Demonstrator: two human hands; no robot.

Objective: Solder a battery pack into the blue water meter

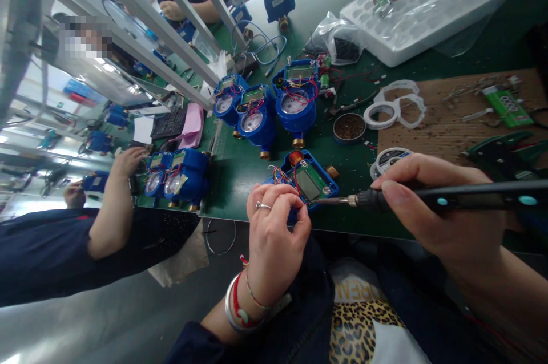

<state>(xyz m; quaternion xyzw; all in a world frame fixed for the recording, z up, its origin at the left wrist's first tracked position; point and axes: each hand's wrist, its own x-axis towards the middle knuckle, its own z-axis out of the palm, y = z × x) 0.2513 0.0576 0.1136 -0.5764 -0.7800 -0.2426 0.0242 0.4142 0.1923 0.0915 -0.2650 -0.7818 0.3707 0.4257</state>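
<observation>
In my right hand [440,210] is a black soldering iron [462,195] with turquoise buttons, its tip pointing left. That tip reaches the lower edge of a green circuit board [309,181] with a grey display, set in an open blue water meter [331,180] at the bench edge. My left hand [276,221] is closed over the meter's near left side, thumb and forefinger pinched by the iron's tip. What the pinch holds is too small to make out. Coloured wires [278,174] rise behind my left fingers. A copper-coloured coil [295,157] sits at the meter's top.
Three blue meters with wires stand beyond, one of them here [295,110]. A round tin [349,127], tape roll [380,115] and solder spool [389,160] lie to the right. A white foam tray [398,39] is at the back. A co-worker's hand [128,161] is beside meters at left.
</observation>
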